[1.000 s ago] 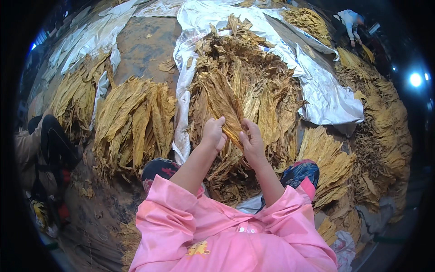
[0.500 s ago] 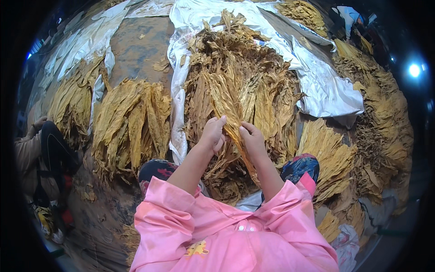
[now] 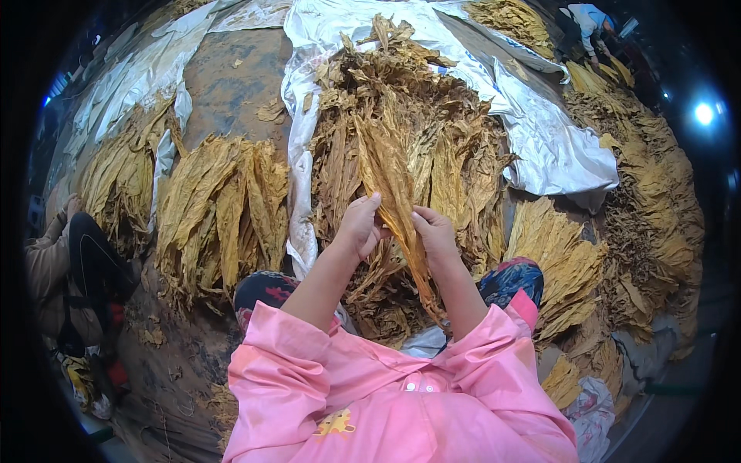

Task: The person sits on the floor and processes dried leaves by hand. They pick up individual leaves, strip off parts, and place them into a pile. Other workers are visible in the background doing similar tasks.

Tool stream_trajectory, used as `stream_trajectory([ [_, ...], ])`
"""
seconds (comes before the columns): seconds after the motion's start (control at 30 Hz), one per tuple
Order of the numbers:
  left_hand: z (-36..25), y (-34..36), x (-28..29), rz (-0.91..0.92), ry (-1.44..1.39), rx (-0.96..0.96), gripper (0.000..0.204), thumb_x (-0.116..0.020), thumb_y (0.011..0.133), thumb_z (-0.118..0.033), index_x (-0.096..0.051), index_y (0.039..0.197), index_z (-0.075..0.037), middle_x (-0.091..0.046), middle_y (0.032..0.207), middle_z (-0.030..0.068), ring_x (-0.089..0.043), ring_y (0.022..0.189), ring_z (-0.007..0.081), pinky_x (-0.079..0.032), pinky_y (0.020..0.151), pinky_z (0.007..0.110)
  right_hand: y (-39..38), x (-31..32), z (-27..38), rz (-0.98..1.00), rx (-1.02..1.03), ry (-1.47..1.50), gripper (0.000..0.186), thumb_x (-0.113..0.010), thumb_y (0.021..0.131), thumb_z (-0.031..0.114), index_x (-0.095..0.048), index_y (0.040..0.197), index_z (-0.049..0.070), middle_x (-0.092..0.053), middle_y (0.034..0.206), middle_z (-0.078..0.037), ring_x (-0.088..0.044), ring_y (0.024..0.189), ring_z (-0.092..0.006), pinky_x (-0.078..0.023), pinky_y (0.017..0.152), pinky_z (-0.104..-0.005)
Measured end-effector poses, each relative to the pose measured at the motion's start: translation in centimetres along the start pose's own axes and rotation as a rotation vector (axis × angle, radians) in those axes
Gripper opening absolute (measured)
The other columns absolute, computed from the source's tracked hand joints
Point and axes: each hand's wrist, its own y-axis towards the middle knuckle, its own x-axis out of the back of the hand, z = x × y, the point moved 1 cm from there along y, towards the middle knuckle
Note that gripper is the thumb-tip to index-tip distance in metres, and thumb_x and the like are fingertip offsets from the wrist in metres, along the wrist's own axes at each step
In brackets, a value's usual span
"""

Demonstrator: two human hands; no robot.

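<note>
A long, dried golden-brown tobacco leaf (image 3: 392,185) stretches between my hands, over a big heap of similar leaves (image 3: 340,166). My left hand (image 3: 361,224) is closed on the leaf's left edge, thumb on top. My right hand (image 3: 434,233) pinches its right edge a little lower down. The leaf's narrow end hangs down past my right wrist, and its broad end points away from me over the heap. I cannot tell whether one leaf or a few lie together in my grip.
Yellow leaf bundles lie to the left (image 3: 224,216) and right (image 3: 552,262). White plastic sheets (image 3: 552,158) border the heap. A long leaf pile (image 3: 656,208) runs along the far right. One person (image 3: 54,262) sits at the left; another (image 3: 593,27) bends at the far right.
The leaf between my hands looks turned and spread somewhat wider. Both hands stay nearly in place, still gripping it. The far-right person's arms have shifted slightly.
</note>
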Motion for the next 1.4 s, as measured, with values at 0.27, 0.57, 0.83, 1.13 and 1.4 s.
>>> stream_trajectory([
  [0.27,0.9,0.5,0.6,-0.044,0.458,-0.191,0.023,-0.054,0.083,-0.014,-0.051,0.101,-0.001,-0.058,0.082,0.0037,-0.056,0.067,0.0105,-0.047,0.055,0.024,-1.3,-1.9,1.0,-0.079,0.412,-0.789,0.028,-0.056,0.081,0.015,-0.051,0.107,0.005,-0.057,0.093,-0.013,-0.057,0.083,-0.0268,-0.044,0.073,-0.0326],
  [0.57,0.3,-0.5,-0.6,-0.019,0.431,-0.149,0.029,-0.06,0.079,-0.015,-0.051,0.104,-0.004,-0.057,0.083,0.001,-0.052,0.062,0.0067,-0.041,0.048,0.019,-0.3,-1.7,1.4,-0.028,0.398,-0.471,0.035,-0.053,0.084,0.018,-0.048,0.111,-0.003,-0.051,0.101,-0.017,-0.053,0.093,-0.0269,-0.041,0.082,-0.0307],
  [0.83,1.1,-0.1,-0.1,-0.03,0.31,-0.063,0.022,-0.055,0.082,-0.013,-0.052,0.102,-0.005,-0.058,0.088,0.0022,-0.056,0.069,0.0094,-0.046,0.054,0.023,-0.8,-1.7,1.8,0.091,0.154,-0.267,0.031,-0.053,0.085,0.018,-0.053,0.105,-0.005,-0.058,0.087,-0.006,-0.053,0.079,-0.011,-0.042,0.073,-0.0233],
  [1.13,0.8,0.2,-0.2,-0.029,0.029,-0.149,0.021,-0.047,0.082,-0.006,-0.048,0.102,0.002,-0.058,0.088,0.0094,-0.058,0.073,0.0165,-0.048,0.064,0.029,-0.2,-0.4,2.2,-0.018,0.055,0.165,0.018,-0.046,0.087,0.011,-0.055,0.099,0.0,-0.059,0.088,-0.004,-0.054,0.075,-0.0104,-0.044,0.069,-0.0241],
  [1.4,1.3,0.6,0.0,-0.054,0.174,-0.206,0.022,-0.046,0.083,-0.007,-0.048,0.101,0.005,-0.058,0.091,0.0111,-0.057,0.078,0.0179,-0.046,0.071,0.029,0.5,0.7,1.5,-0.054,0.086,-0.042,0.017,-0.046,0.088,0.013,-0.051,0.097,-0.001,-0.057,0.088,-0.005,-0.054,0.077,-0.0119,-0.044,0.07,-0.0262],
])
